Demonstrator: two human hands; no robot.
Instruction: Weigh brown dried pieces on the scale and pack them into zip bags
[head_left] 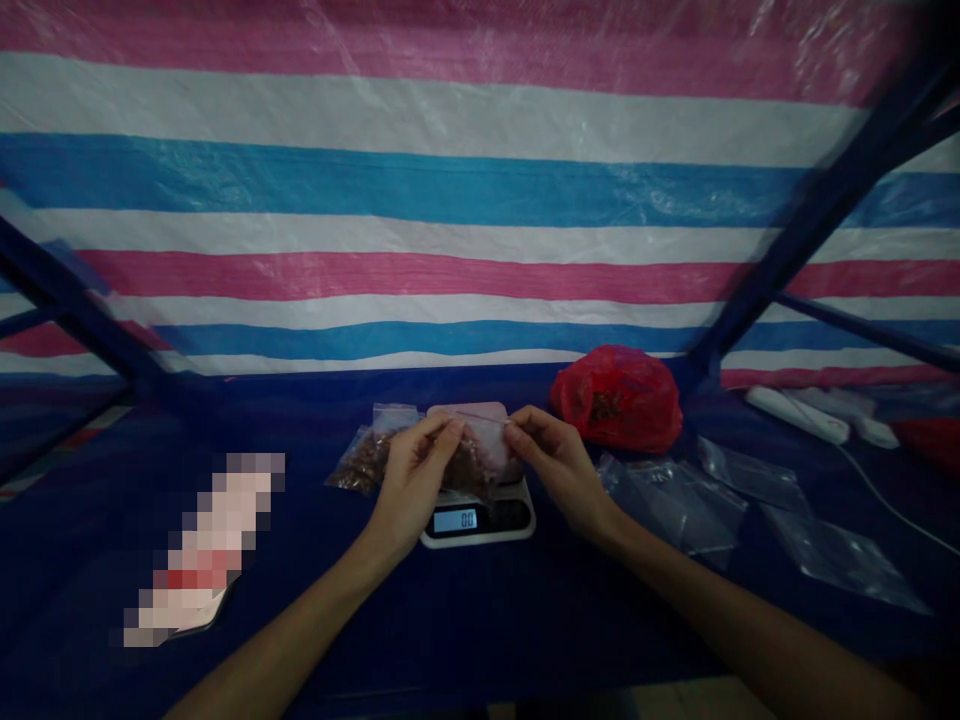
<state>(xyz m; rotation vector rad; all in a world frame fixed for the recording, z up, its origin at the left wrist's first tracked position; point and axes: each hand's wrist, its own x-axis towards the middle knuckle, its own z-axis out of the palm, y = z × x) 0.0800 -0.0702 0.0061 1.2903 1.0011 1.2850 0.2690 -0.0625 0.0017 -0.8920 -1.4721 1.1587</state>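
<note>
Between my two hands hangs a clear zip bag [480, 455] with brownish pieces in its lower part. My left hand [421, 460] pinches its upper left side between thumb and fingers. At the top right corner, my right hand [551, 455] has thumb and fingertips closed on the same bag. Directly beneath is a white digital scale [480, 540], its display reading 0.0 and its platform partly hidden by the bag. Filled zip bags [360, 462] of similar brown pieces lie beside my left hand. A red plastic bag [616, 400] with brown contents showing stands behind my right hand.
Several flat clear zip bags [682, 500] lie to the right on the dark blue surface [480, 630]. Further right is a white power strip [799, 415] with a cord. A blurred-out flat item [210, 550] lies at left. Blue frame bars and striped sheeting [420, 190] rise behind.
</note>
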